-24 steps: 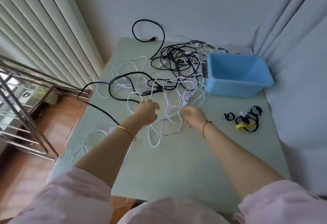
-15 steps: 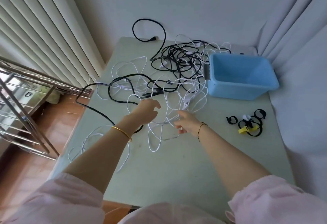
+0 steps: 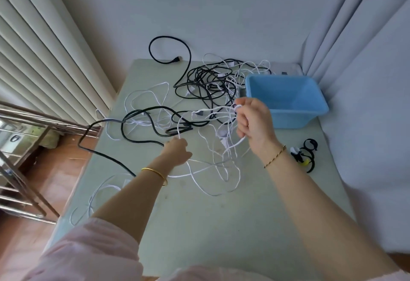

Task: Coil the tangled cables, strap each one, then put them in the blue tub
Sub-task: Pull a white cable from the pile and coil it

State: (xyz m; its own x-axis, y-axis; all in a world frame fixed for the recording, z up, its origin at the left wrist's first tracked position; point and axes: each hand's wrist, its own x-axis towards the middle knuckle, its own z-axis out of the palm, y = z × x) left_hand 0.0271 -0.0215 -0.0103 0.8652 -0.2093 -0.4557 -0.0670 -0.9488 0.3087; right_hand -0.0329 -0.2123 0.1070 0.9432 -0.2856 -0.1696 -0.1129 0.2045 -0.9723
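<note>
While gripping raised white cable loops (image 3: pixel 213 109) in right hand (image 3: pixel 255 125), centre frame, pinching another strand (image 3: pixel 179 128) with left hand (image 3: pixel 177 149).

I see both forearms bare, with a loose pale pink left sleeve (image 3: pixel 88 252) bunched up near the elbow and the same pink cloth along the bottom edge. Behind the left hand (image 3: pixel 177 151) sits a plain gold bangle (image 3: pixel 155 173). Behind the right hand (image 3: pixel 255 123) is a thin, twisted gold-and-dark bracelet (image 3: pixel 275 156).
</note>
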